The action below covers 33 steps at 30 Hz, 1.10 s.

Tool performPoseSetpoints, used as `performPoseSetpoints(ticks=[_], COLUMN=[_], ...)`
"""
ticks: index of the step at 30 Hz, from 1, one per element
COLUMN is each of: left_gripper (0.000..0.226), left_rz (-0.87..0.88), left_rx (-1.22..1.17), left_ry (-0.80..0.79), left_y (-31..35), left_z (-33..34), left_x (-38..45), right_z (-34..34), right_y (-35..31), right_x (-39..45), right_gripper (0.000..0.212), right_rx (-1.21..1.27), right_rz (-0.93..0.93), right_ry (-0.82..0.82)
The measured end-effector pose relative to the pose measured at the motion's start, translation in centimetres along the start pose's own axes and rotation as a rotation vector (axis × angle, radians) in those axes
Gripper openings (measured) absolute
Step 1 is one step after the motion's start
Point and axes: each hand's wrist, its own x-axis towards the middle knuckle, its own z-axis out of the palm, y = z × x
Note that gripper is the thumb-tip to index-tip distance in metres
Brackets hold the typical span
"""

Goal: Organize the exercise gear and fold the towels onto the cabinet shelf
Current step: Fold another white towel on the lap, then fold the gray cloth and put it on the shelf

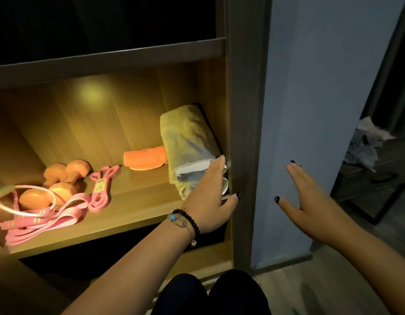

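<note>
While the left hand lays straight fingers on the folded yellow towel | right hand spread, empty | shelf: two towels, orange towel beyond fingers; two dumbbells.

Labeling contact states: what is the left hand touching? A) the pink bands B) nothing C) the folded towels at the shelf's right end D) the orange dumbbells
C: the left hand lies with straight fingers against the folded towels at the right end of the shelf; the right hand hangs outside the cabinet.
</note>
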Motion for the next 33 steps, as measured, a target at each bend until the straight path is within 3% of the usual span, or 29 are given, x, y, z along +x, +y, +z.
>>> performPoseSetpoints(ticks=[13,21,31,33], left_gripper=[0.074,0.074,0.076,0.076], left_rz=[0.447,0.406,0.280,0.298], left_rx=[0.210,0.080,-0.060,-0.095], left_ry=[-0.170,-0.423,-0.512,-0.503], left_y=[0.5,4.0,14.0,15.9], left_z=[8.0,2.5,-8.1,-9.0], left_x=[14.6,18.5,18.2,18.7], right_z=[-0.8,-6.7,-20.1,-22.2], right_y=[9.5,4.9,-2.8,-3.9], right_x=[8.3,10.5,7.1,7.1], right_gripper=[0.079,0.072,0.069,0.069], right_rx=[-0.090,0.001,-0.075,-0.043], right_rz=[0.211,0.292,0.403,0.468], right_ry=[-0.082,-0.077,0.007,-0.053])
